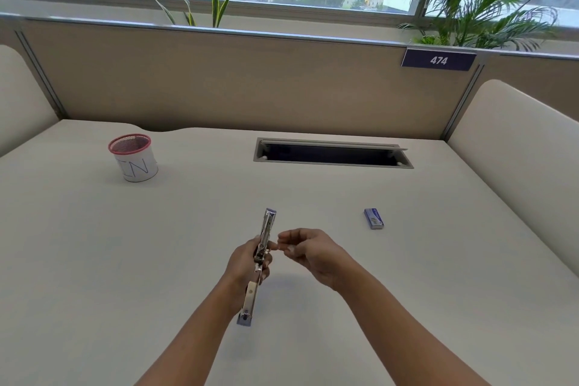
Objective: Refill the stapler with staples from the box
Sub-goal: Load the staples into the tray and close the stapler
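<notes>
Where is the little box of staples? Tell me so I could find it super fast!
Look at the big cream desk and find the long dark cable slot near its back. Come toward the person from the slot's right end: the small blue rectangular staple box lies flat there, alone, right of the person's right hand. It is the only blue box; the red-rimmed mesh cup is far left.

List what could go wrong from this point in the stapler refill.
1. The stapler is swung fully open and held above the desk by the left hand alone; it could slip or snap shut on fingers.
2. The right hand pinches something too small to identify beside the stapler; if staples, they could drop or break apart.
3. The staple box lies apart on the right, so fetching more means reaching away one-handed.
</notes>
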